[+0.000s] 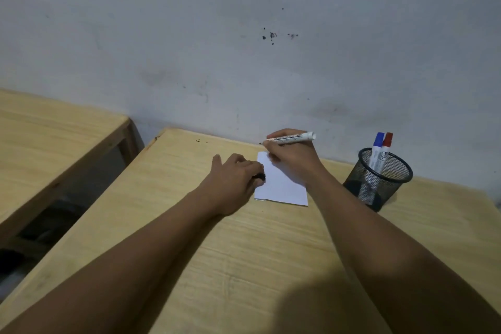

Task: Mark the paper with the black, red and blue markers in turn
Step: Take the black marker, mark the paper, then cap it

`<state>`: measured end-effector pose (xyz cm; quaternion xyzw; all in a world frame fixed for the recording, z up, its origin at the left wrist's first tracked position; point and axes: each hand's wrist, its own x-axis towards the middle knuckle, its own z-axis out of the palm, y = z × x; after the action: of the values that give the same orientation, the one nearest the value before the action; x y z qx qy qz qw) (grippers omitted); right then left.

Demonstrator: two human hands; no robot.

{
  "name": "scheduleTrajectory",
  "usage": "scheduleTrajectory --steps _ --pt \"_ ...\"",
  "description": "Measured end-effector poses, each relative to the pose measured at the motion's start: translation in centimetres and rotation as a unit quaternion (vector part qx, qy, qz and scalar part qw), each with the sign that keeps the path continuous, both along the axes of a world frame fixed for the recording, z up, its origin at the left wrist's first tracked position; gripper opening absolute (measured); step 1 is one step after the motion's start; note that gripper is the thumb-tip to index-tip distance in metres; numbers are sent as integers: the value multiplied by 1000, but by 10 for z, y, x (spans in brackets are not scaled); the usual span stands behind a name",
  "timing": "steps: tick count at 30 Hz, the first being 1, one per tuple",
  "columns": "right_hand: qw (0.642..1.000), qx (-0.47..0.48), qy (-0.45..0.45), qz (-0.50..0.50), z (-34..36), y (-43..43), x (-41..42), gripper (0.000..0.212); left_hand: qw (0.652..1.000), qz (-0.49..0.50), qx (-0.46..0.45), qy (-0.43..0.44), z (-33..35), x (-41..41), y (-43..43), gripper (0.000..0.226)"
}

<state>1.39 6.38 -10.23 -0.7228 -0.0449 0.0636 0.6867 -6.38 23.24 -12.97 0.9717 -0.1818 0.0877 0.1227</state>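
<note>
Two wooden tables (pixel 244 238) stand against one wall. One paper (pixel 282 184) lies on the nearer table, beside one mesh cup (pixel 379 182) holding two markers, blue (pixel 377 152) and red (pixel 386 150). Right hand (pixel 294 160) grips one uncapped black marker (pixel 291 138) above the sheet. Left hand (pixel 235 179) closes around one black cap (pixel 259 177) at the paper's left edge.

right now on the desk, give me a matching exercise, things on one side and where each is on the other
Things:
1. black marker
2. black cap
3. blue marker
4. paper

Places:
A. in the mesh cup
B. flat on the desk
C. in the right hand
D. in the left hand

Pairs: 1-C, 2-D, 3-A, 4-B
</note>
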Motion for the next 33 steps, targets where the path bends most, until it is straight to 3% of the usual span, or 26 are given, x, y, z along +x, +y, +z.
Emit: scheduleTrajectory --steps 5,8,13,18,25,33 --pt "990 -126 -63 -30 -14 -9 7 15 1000 8 -29 -1 -5 0 0 23" --pt "992 -103 -62 -37 -15 -9 9 23 999 10 -34 12 -6 2 0 23" --pt "998 -47 -4 -33 -10 -9 11 11 998 -2 -46 41 -2 2 3 27" --pt "999 -37 -25 -21 -3 1 17 11 998 -6 -39 47 0 3 3 28" --pt "993 -96 -62 -14 -20 -7 18 7 996 -6 -71 48 1 3 2 30" --pt "982 -150 -117 -24 -24 -5 16 28 996 0 -72 59 0 4 2 28"
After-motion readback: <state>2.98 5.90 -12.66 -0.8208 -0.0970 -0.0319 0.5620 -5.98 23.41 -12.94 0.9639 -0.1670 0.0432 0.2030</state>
